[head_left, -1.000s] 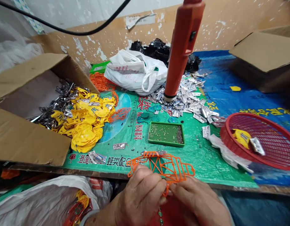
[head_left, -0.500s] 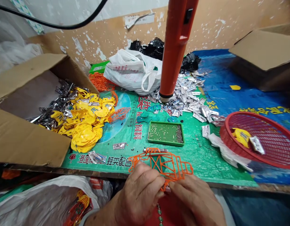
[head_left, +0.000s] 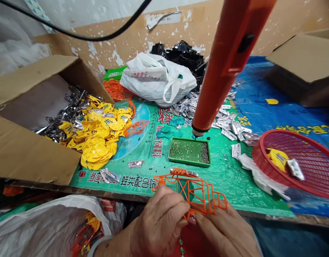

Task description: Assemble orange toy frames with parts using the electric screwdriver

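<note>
An orange plastic lattice frame [head_left: 195, 189], like a toy vehicle's cage, is held at the table's front edge between both hands. My left hand [head_left: 161, 214] is closed on its near left side, thumb on top. Lower right, my right hand [head_left: 225, 228] pinches its near edge, where a small silvery piece partly shows between the fingers. A silvery strip [head_left: 189, 173] lies along the frame's far side. Beyond stands a green tray [head_left: 189, 164] of small screws. An orange-red electric screwdriver [head_left: 220, 82] hangs with its bit by the tray's far right edge, touched by neither hand.
An open cardboard box [head_left: 33, 153] on the left spills yellow parts [head_left: 100, 150] and dark metallic pieces. Silvery pieces [head_left: 228, 125] are heaped behind the tray, near a white plastic bag [head_left: 156, 78]. At right are a red basket [head_left: 260, 157] and another box [head_left: 300, 60].
The screwdriver has swung nearer and its bit now shows beside the tray. The view has shifted slightly. Both hands keep hold of the orange frame, which appears a little further right.
</note>
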Action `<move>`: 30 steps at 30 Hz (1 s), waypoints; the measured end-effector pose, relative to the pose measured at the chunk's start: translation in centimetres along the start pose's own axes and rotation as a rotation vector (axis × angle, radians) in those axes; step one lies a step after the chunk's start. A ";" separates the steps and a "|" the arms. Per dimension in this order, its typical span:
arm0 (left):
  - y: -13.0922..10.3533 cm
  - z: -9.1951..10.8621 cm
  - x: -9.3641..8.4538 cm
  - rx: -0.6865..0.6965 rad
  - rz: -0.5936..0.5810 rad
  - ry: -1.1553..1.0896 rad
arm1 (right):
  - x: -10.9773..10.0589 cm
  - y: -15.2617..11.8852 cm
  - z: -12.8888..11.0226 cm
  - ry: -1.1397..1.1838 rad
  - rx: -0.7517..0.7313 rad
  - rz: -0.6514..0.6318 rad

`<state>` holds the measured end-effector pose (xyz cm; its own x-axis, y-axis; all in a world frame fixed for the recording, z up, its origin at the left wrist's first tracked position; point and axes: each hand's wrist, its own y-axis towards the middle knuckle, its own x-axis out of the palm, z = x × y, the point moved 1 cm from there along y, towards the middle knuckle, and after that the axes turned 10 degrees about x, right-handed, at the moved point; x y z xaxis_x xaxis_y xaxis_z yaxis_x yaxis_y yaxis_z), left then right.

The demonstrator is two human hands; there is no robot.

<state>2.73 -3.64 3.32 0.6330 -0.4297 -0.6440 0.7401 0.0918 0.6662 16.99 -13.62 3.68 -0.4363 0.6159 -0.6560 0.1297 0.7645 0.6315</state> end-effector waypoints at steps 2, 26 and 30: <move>0.0 0.0 0.0 0.001 -0.011 0.014 | 0.0 -0.1 0.0 -0.003 0.015 0.029; 0.5 0.0 -0.2 -0.200 0.007 -0.218 | 0.5 -0.8 -0.2 -0.072 0.028 -0.018; 0.3 0.1 -0.2 -0.153 0.049 -0.177 | 0.4 -0.6 -0.1 -0.078 0.008 -0.050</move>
<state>2.85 -3.62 3.66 0.6293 -0.5706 -0.5277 0.7438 0.2455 0.6217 16.62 -13.85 3.13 -0.3721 0.5893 -0.7171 0.1162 0.7961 0.5939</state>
